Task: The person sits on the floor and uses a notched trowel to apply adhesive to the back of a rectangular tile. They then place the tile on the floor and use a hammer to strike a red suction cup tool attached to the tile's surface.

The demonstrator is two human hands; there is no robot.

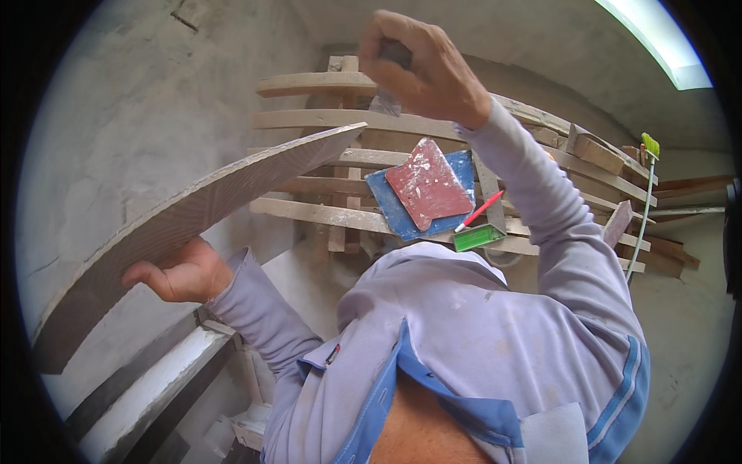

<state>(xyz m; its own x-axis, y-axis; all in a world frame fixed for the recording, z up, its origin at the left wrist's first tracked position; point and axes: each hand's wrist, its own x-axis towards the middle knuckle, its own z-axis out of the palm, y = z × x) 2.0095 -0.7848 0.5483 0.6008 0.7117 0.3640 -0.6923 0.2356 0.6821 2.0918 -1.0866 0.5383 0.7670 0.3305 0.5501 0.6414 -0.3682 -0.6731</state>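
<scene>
Fingers of the right hand (425,73) were curled around a dark object (396,52), in front of the wooden slats (301,120). The left hand (185,271) was against the long grey panel (232,193), thumb spread; where its other fingers lay, I couldn't tell. The panel slanted up toward the slats. Seeing no other support, I judged it might tip or slide if that palm shifted off balance. Farther out, a red plate (430,185) overlapped a blue plate (380,193).

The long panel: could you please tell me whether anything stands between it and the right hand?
Nothing visible but the dark-handled tool held in the right hand; the wooden slats show behind the long panel.
</scene>
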